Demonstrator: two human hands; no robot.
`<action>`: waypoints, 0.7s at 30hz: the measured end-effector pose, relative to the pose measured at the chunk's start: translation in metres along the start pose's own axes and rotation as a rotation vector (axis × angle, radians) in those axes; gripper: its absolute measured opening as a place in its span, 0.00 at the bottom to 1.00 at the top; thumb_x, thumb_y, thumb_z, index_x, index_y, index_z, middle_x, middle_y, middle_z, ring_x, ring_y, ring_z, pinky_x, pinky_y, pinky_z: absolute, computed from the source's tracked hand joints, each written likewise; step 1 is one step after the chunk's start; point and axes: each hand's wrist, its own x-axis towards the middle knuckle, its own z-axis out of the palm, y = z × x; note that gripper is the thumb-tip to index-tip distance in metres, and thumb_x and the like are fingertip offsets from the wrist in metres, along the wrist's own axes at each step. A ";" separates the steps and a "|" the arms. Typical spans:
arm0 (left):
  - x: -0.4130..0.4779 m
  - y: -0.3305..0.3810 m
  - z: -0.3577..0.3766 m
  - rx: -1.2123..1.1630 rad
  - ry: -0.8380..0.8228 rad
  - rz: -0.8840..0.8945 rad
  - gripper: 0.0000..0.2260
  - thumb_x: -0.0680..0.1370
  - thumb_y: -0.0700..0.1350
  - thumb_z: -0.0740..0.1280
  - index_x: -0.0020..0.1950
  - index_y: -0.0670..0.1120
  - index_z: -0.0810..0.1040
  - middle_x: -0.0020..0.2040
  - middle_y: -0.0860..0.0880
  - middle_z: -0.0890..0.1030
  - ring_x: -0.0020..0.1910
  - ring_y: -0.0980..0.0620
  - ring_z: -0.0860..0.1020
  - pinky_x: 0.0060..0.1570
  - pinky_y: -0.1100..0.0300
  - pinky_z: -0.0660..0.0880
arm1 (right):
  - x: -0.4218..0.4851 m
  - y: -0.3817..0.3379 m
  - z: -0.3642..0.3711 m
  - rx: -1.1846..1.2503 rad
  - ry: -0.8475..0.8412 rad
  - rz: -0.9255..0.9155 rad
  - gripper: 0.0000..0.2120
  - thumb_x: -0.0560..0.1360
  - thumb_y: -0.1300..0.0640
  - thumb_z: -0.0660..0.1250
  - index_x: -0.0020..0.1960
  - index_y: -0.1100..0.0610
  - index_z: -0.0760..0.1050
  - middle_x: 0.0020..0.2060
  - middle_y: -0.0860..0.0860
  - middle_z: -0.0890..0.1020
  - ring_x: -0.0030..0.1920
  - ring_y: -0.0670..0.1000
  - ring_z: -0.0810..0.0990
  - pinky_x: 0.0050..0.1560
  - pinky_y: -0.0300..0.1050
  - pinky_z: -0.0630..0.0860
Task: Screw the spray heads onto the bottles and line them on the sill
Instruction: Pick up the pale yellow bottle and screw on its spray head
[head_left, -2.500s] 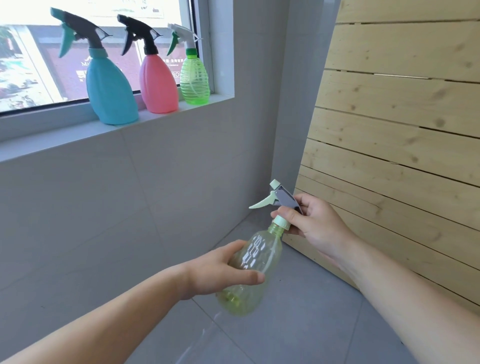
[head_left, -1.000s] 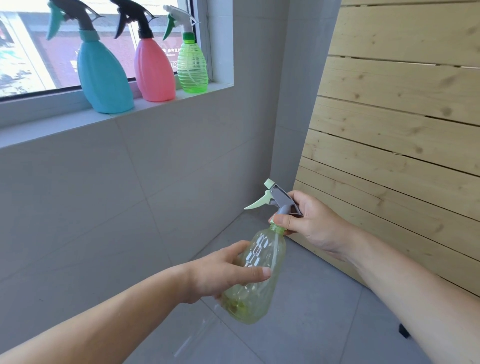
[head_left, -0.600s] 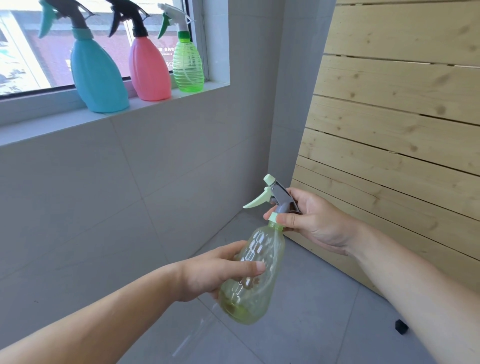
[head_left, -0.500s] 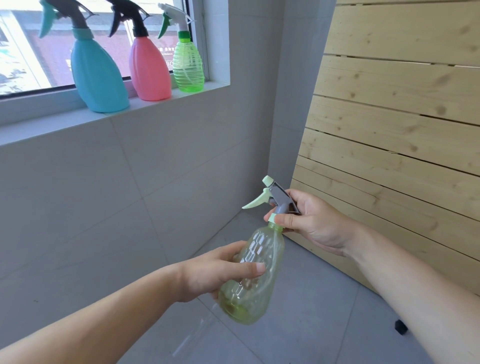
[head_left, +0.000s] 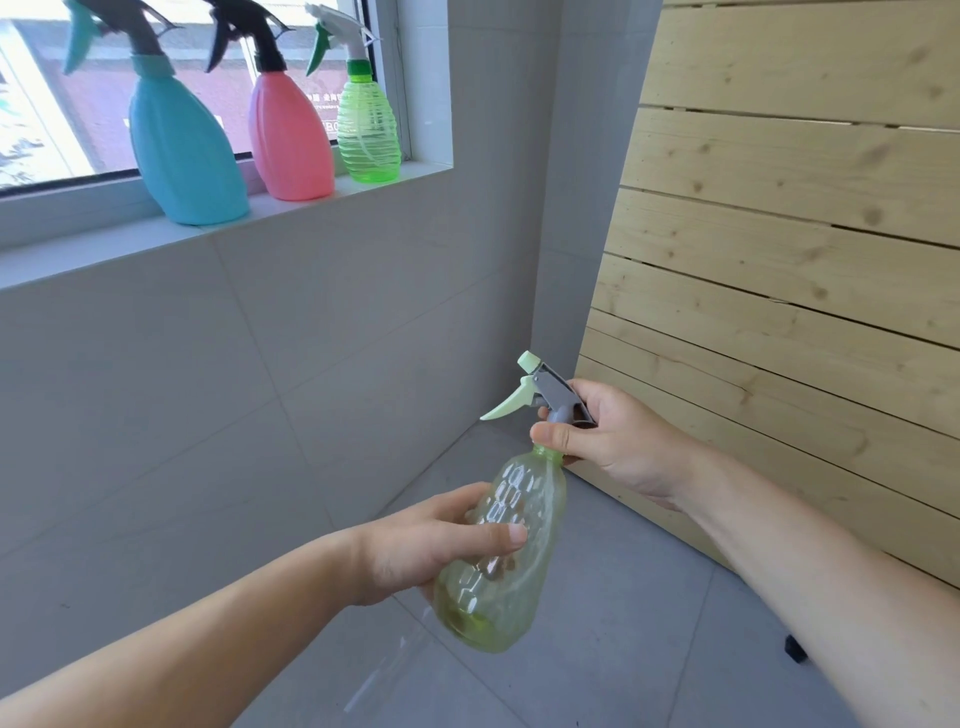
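- The collar of the spray head (head_left: 545, 395) is mostly hidden by the right hand (head_left: 618, 447), so how far it's threaded on can't be told.
- The yellow-green bottle (head_left: 506, 561) is held below and right of the sill (head_left: 104, 249), gripped round the middle by the left hand (head_left: 431, 540); the right hand is closed on the spray head.
- It's tilted, neck up and away, trigger aimed left toward the tiled wall (head_left: 260, 374).
- On the sill, a blue bottle (head_left: 182, 156), a pink bottle (head_left: 291, 145) and a green bottle (head_left: 368, 130) are lined up, tops partly cut off.
- To the bottle's right, a wooden slat panel (head_left: 779, 208) is leaned.
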 end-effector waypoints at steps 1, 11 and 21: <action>0.001 0.000 0.000 0.012 0.005 -0.003 0.26 0.71 0.61 0.74 0.67 0.54 0.77 0.52 0.50 0.82 0.54 0.52 0.82 0.62 0.38 0.78 | 0.000 0.001 0.003 -0.050 0.025 0.002 0.14 0.74 0.58 0.74 0.55 0.62 0.76 0.40 0.46 0.77 0.38 0.43 0.78 0.44 0.40 0.77; 0.004 -0.001 -0.002 0.022 0.047 -0.002 0.24 0.71 0.61 0.74 0.65 0.56 0.77 0.52 0.50 0.82 0.52 0.52 0.82 0.49 0.50 0.77 | -0.001 -0.002 -0.002 0.099 -0.054 0.018 0.14 0.76 0.66 0.69 0.61 0.65 0.75 0.49 0.54 0.83 0.49 0.47 0.81 0.53 0.47 0.76; 0.005 -0.002 -0.003 0.019 0.077 0.025 0.22 0.71 0.60 0.74 0.64 0.57 0.78 0.47 0.55 0.84 0.48 0.56 0.83 0.48 0.53 0.80 | 0.004 0.002 0.002 0.091 -0.022 0.042 0.18 0.71 0.56 0.71 0.60 0.57 0.77 0.47 0.48 0.82 0.48 0.46 0.79 0.46 0.44 0.74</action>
